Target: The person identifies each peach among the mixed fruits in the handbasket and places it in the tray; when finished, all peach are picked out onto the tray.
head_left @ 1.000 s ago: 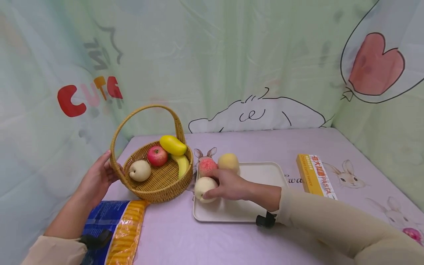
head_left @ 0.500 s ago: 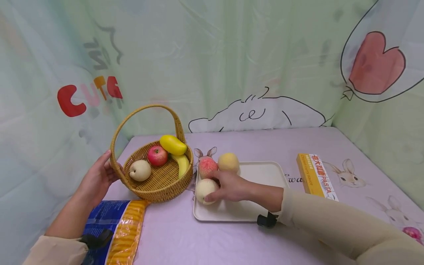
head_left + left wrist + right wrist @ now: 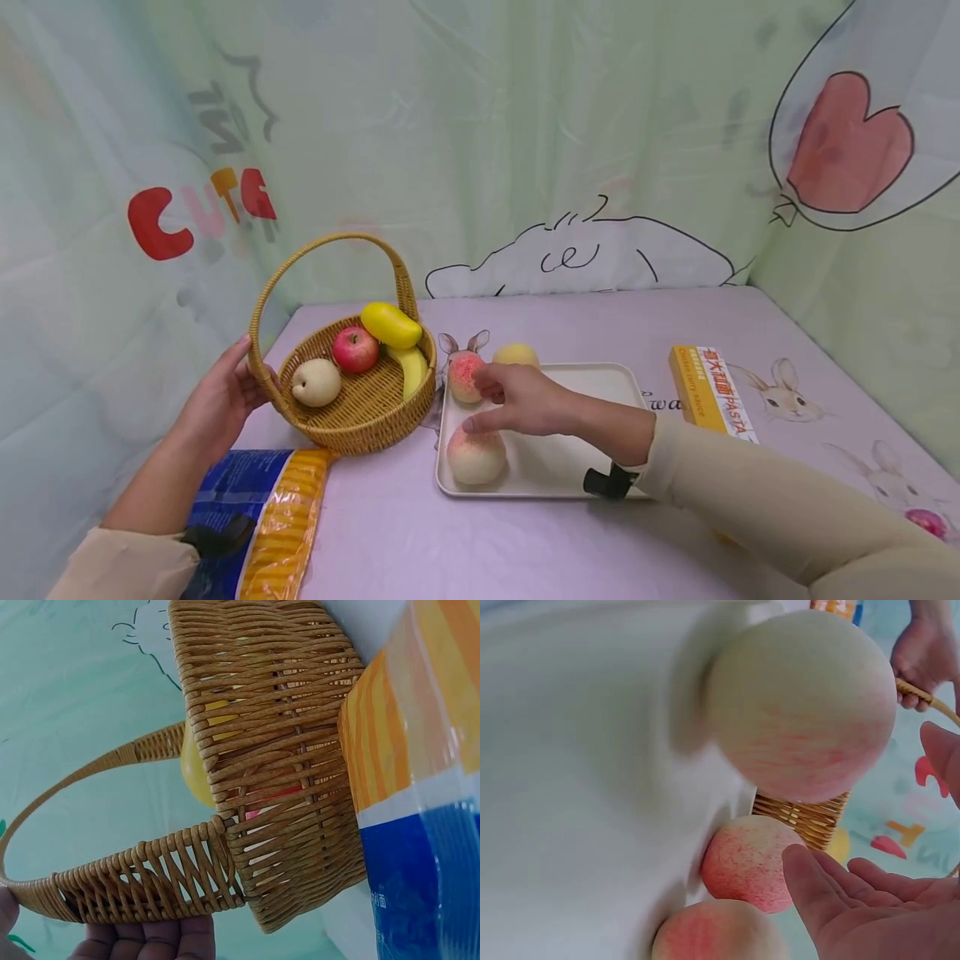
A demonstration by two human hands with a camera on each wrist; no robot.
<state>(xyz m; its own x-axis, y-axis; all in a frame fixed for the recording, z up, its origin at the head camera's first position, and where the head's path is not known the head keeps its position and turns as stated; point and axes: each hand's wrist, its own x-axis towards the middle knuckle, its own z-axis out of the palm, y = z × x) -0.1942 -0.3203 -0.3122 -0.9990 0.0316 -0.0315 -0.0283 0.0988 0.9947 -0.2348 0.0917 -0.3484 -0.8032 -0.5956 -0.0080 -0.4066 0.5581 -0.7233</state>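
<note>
My left hand grips the lower side of the wicker basket's handle. Inside the basket are a red apple, a yellow mango-like fruit, a banana and a pale round fruit. My right hand hovers over the cream tray, thumb and fingers apart, holding nothing. Below its thumb sits a pale peach with a pink top. Close to its fingertips is a pink peach. A yellowish peach lies behind, partly covered by the hand.
A blue and orange packet lies at the front left, below my left forearm. To the right of the tray is a yellow pasta box, partly hidden by my right sleeve. Printed curtains stand around the table.
My right hand has let go of the front peach and lifted off it. That peach has turned, showing its pink side, and sits slightly nearer. My left hand has kept its place.
</note>
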